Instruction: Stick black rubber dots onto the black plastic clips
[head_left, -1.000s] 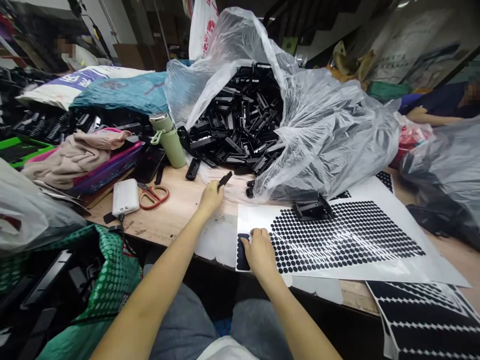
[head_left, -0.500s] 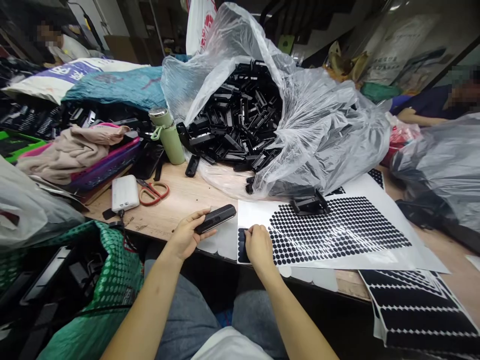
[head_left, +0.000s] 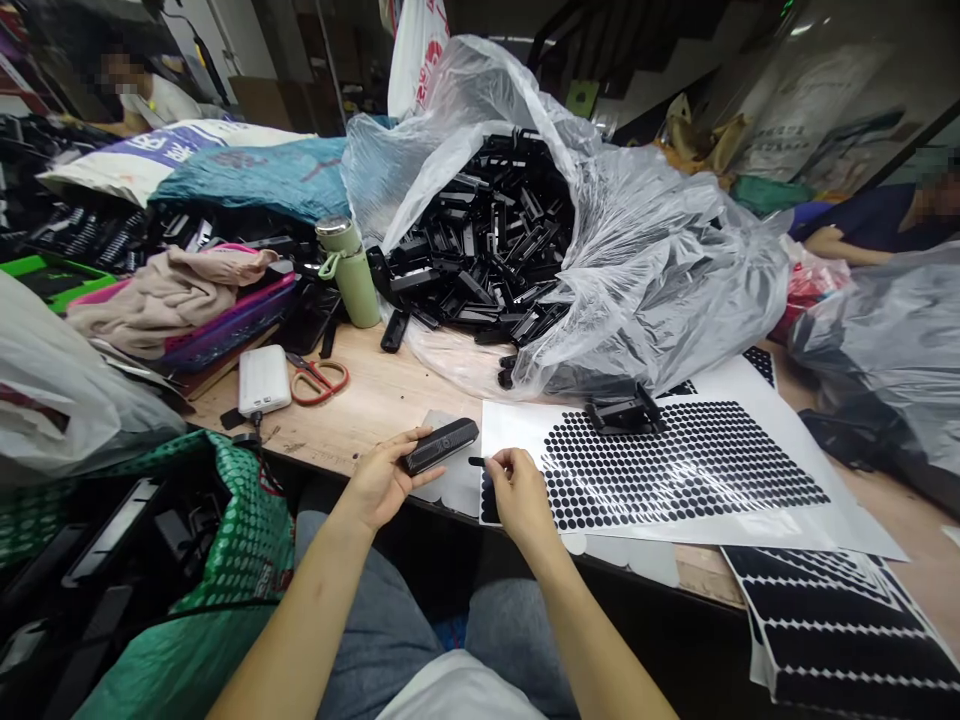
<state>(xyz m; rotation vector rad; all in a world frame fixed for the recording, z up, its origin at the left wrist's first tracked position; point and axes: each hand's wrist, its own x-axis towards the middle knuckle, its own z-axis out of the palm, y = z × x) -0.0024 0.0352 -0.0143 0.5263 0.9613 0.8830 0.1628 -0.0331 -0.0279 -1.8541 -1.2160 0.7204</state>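
Observation:
My left hand [head_left: 384, 478] holds a black oblong plastic part [head_left: 441, 447] with a textured face, tilted above the table's front edge. Pinched between the thumb and finger of my right hand [head_left: 517, 490] is a small black sticker [head_left: 477, 461], close to the right end of the part but apart from it. Under the right hand lies a white sheet of round black stickers [head_left: 645, 470]. A black plastic piece [head_left: 624, 412] rests on the sheet's far side.
A big clear plastic bag [head_left: 660, 270] spills black plastic parts [head_left: 487, 250] at the back. Left of it stand a green bottle [head_left: 356, 285], red-handled scissors [head_left: 321, 384] and a white power bank [head_left: 264, 380]. A green bag [head_left: 247, 500] hangs at the left; patterned black sheets [head_left: 840, 620] overhang the right edge.
My right hand has lifted a black sticker off the sheet's left edge, and it now sticks out from the fingertips. The part in my left hand has turned slightly. The view has shifted a little.

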